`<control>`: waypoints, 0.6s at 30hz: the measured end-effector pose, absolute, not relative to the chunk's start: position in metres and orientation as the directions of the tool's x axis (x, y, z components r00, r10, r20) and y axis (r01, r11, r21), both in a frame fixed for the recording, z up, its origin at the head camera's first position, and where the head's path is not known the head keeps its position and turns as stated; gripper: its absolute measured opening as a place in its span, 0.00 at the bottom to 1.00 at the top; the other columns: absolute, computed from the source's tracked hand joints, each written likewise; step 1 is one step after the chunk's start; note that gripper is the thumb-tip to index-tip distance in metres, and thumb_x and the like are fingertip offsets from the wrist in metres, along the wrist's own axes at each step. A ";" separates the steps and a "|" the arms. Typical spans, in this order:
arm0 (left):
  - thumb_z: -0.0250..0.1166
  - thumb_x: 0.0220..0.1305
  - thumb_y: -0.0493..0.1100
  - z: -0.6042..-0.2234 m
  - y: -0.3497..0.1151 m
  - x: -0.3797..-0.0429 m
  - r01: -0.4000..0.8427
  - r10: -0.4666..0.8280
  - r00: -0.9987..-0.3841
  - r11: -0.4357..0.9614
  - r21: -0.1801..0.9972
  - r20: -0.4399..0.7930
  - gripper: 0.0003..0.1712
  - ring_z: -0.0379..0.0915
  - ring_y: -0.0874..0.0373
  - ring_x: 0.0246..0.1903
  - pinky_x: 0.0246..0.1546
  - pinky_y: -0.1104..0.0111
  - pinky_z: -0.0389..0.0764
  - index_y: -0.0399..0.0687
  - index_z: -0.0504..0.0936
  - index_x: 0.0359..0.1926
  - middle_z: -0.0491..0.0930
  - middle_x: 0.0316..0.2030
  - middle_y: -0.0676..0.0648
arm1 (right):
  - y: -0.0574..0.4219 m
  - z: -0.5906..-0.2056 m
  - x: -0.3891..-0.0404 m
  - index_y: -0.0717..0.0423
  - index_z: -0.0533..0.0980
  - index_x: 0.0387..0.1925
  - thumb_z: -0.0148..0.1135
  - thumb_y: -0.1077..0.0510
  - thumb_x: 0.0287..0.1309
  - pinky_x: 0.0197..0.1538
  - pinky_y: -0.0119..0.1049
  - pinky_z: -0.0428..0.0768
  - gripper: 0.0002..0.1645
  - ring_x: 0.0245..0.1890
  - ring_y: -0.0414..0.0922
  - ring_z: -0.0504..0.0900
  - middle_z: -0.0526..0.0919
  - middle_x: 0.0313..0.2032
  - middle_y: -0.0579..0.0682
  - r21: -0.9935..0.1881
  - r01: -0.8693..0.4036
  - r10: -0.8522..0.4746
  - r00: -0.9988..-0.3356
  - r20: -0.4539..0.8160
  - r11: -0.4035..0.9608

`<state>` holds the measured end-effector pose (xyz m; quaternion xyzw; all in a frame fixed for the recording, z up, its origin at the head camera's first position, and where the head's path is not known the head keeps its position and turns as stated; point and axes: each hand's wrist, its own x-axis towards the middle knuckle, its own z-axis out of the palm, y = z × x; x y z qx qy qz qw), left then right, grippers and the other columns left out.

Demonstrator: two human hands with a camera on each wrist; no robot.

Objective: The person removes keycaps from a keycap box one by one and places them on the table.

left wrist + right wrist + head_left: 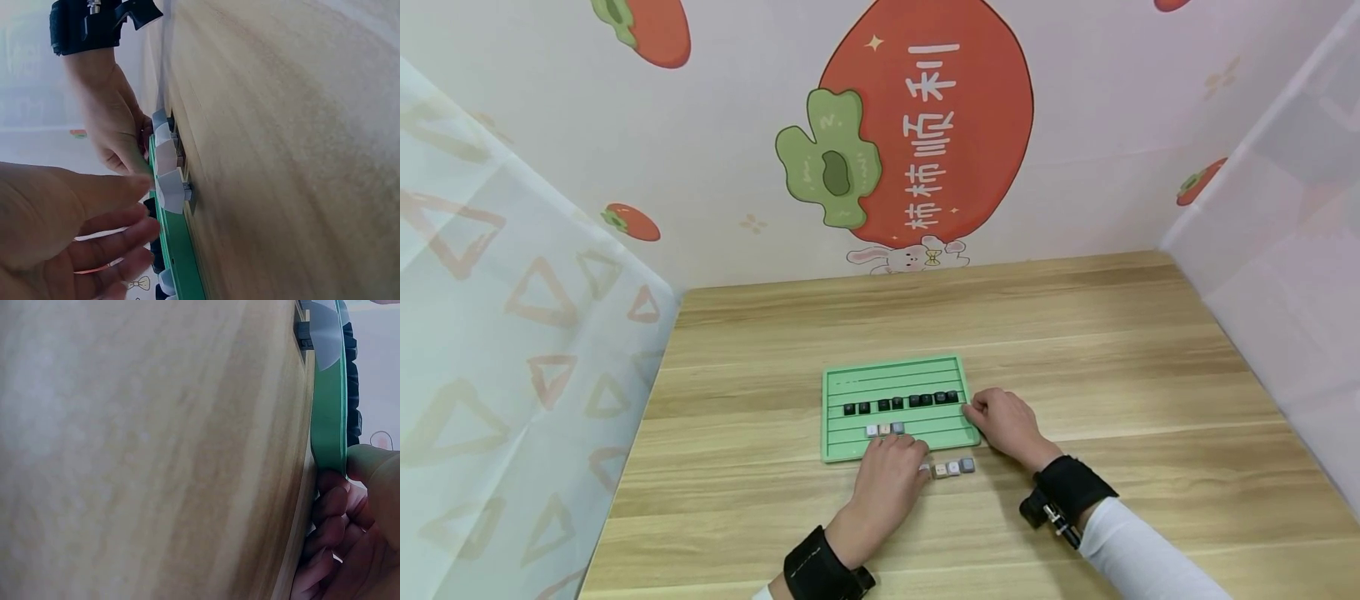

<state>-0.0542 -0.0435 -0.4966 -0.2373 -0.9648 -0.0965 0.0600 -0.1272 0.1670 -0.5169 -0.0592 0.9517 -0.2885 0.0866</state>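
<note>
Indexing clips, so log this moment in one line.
left hand: near pale square keycaps | right hand: grips green rectangular tray | black square keycaps: on tray

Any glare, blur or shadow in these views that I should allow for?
Head: tray sharp-edged, keycaps too small to read, soft shadow below the right hand. Left wrist: table grain blurred, paling toward upper right. Right wrist: whitish glare at the table's upper left.

The right wristband (1077, 483) is wide and black. Against its inner side sit a black camera mount (1033, 507) and a silvery screw (1060, 522); just above it begins a plain white sleeve (1142, 550). The left wristband (817, 567) is black.
</note>
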 end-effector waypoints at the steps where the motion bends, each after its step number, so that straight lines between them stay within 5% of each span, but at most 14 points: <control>1: 0.78 0.53 0.49 -0.496 -0.044 -0.054 0.471 0.446 -0.879 0.868 0.158 0.171 0.11 0.81 0.59 0.35 0.33 0.70 0.70 0.53 0.88 0.37 0.87 0.33 0.55 | 0.167 -0.517 -0.127 0.47 0.62 0.12 0.63 0.52 0.67 0.23 0.29 0.54 0.29 0.16 0.38 0.60 0.59 0.13 0.40 -0.559 -0.062 -0.162 -0.978 -0.131 0.827; 18: 0.78 0.54 0.45 -0.493 -0.045 -0.059 0.484 0.432 -0.862 0.857 0.176 0.266 0.10 0.82 0.59 0.36 0.35 0.68 0.75 0.54 0.89 0.38 0.88 0.35 0.55 | 0.167 -0.517 -0.127 0.47 0.62 0.12 0.63 0.52 0.68 0.24 0.29 0.53 0.29 0.16 0.39 0.60 0.58 0.14 0.41 -0.556 -0.052 -0.158 -0.977 -0.145 0.830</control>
